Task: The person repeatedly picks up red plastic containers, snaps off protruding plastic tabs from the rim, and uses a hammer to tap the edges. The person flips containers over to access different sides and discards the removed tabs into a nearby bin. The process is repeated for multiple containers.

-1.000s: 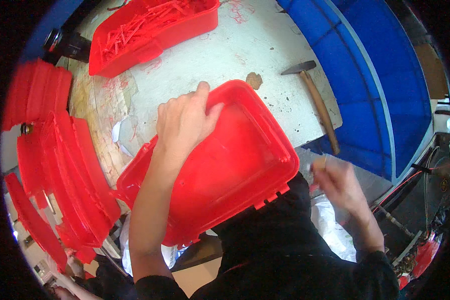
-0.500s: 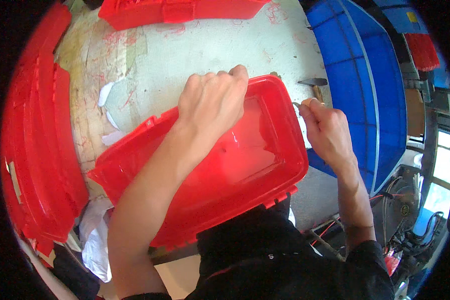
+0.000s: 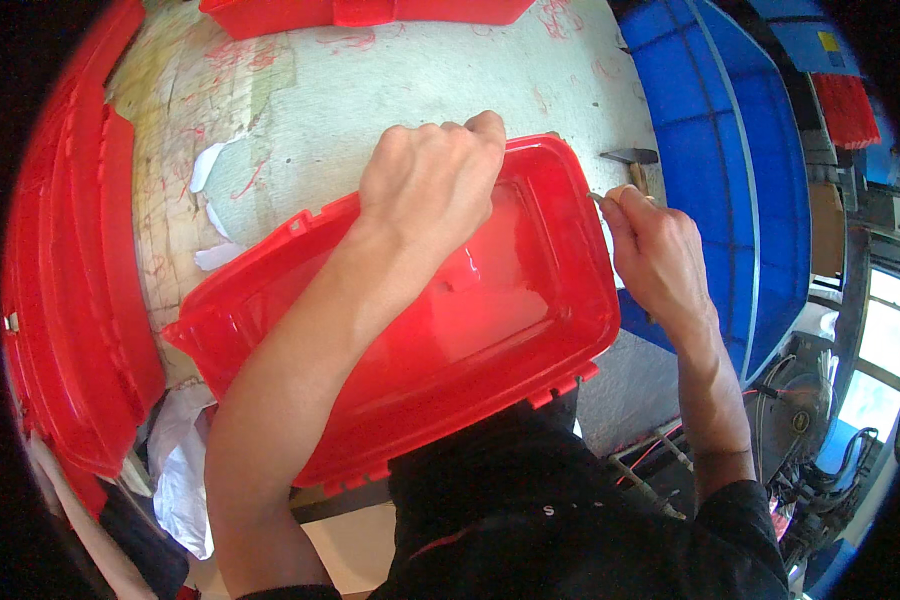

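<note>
A red plastic box [image 3: 450, 370], open side up with hinge tabs along its near edge, lies slanted across the table against my body. My left hand [image 3: 425, 185] is closed over its far rim, near the far right corner, the fingertips hidden behind the wall. At the box's right end, my right hand [image 3: 660, 245] is closed round a small tool [image 3: 597, 198] with a thin metal tip. That tip is close beside the outer rim; I cannot tell if it touches. Most of the tool is hidden in my fist.
Stacked red plastic parts [image 3: 80, 290] stand at left, another red box [image 3: 370, 12] at the far edge. A blue crate [image 3: 715, 180] borders the right, beside a dark-headed tool [image 3: 630, 156]. Red shavings [image 3: 555, 20] mark the pale tabletop [image 3: 340, 100]. Another person's forearm [image 3: 85, 525] shows lower left.
The left hand and the box's far right corner sit slightly farther away in view. The right hand has hardly moved and stays by the right rim; both grips are kept.
</note>
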Demonstrator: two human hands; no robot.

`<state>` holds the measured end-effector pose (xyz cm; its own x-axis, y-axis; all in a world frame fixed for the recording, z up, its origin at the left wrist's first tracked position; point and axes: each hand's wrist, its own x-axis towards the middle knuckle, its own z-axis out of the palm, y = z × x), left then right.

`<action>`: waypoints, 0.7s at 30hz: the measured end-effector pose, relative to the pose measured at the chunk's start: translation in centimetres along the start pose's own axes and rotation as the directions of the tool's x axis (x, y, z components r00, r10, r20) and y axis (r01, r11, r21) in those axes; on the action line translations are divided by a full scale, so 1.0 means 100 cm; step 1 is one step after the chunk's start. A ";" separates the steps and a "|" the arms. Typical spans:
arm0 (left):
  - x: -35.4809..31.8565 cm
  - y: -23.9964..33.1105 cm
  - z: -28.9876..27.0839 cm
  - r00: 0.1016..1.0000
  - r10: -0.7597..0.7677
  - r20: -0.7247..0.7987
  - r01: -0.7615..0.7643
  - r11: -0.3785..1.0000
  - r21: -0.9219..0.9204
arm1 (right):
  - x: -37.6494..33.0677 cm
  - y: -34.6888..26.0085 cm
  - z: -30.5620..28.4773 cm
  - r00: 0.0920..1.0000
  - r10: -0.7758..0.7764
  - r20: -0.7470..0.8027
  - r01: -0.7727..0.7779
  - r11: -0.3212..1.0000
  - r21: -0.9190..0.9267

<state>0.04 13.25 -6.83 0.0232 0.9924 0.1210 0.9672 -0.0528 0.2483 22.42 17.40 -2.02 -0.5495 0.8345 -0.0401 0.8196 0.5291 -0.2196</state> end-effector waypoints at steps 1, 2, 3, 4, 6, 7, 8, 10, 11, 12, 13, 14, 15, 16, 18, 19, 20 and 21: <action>0.000 0.000 0.000 1.000 0.002 -0.005 -0.002 1.000 0.003 | -0.001 -0.001 0.000 1.000 0.005 0.008 -0.005 1.000 -0.017; 0.000 0.000 0.000 1.000 0.002 -0.010 -0.002 1.000 0.006 | -0.002 -0.001 -0.001 1.000 0.016 0.018 -0.016 0.999 -0.038; 0.000 0.000 0.000 1.000 0.001 0.003 -0.001 1.000 0.001 | -0.004 -0.001 -0.002 0.999 0.019 0.029 -0.018 0.999 -0.050; 0.000 0.000 0.000 1.000 0.002 0.016 -0.002 1.000 -0.005 | -0.007 -0.001 -0.004 0.999 0.031 0.042 -0.028 0.997 -0.067; 0.000 -0.001 0.000 0.999 0.000 0.042 0.001 1.000 -0.011 | -0.014 -0.001 -0.006 0.999 0.017 0.043 -0.013 0.995 -0.104; 0.001 -0.001 0.000 0.998 -0.003 0.055 0.003 1.000 -0.008 | -0.019 -0.001 -0.007 0.999 -0.008 0.031 0.012 0.993 -0.121; 0.001 -0.001 0.000 0.998 -0.004 0.058 0.004 1.000 -0.003 | -0.023 -0.001 -0.008 0.999 -0.035 0.020 0.038 0.989 -0.141; 0.001 -0.001 -0.001 0.999 -0.005 0.046 0.005 1.000 0.004 | -0.034 -0.001 -0.009 0.998 0.029 0.055 -0.021 0.991 -0.134; 0.001 -0.001 -0.001 0.999 -0.005 0.035 0.004 1.000 0.008 | -0.039 -0.001 -0.009 0.995 0.061 0.074 -0.051 0.990 -0.131; 0.001 -0.001 -0.002 0.999 -0.007 0.050 0.007 1.000 0.012 | -0.045 0.000 -0.010 0.993 0.076 0.086 -0.066 0.991 -0.117; 0.002 -0.001 -0.002 0.998 -0.010 0.063 0.009 1.000 0.015 | -0.050 0.000 -0.011 0.993 0.079 0.084 -0.070 0.991 -0.114; 0.002 -0.001 -0.002 0.997 -0.019 0.073 0.017 0.999 0.027 | -0.054 0.001 -0.011 0.993 0.089 0.082 -0.080 0.991 -0.109; 0.002 -0.001 -0.002 0.997 -0.021 0.080 0.019 1.000 0.018 | -0.059 0.002 -0.011 0.992 0.099 0.079 -0.091 0.991 -0.103; 0.002 -0.001 -0.002 0.996 -0.028 0.087 0.027 0.999 0.018 | -0.064 0.002 -0.011 0.991 0.100 0.084 -0.093 0.992 -0.081; 0.003 -0.002 -0.002 0.996 -0.030 0.087 0.028 0.999 0.019 | -0.072 0.005 -0.012 0.991 0.097 0.088 -0.093 0.995 -0.041; 0.003 -0.002 -0.002 0.996 -0.024 0.085 0.022 1.000 0.019 | -0.077 0.006 -0.012 0.990 0.108 0.095 -0.106 0.994 -0.030; 0.002 -0.002 -0.002 0.996 -0.018 0.084 0.017 1.000 0.018 | -0.082 0.007 -0.012 0.987 0.119 0.104 -0.117 0.993 -0.020; 0.002 -0.002 -0.002 0.997 -0.012 0.073 0.011 1.000 0.018 | -0.088 0.008 -0.012 0.990 0.107 0.095 -0.108 0.994 0.006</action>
<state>-0.21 13.43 -6.63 0.0297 0.9984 0.0476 0.9719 -0.0400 0.2321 28.05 10.67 -0.68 -0.4715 0.8680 -0.1555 0.8732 0.4349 -0.2201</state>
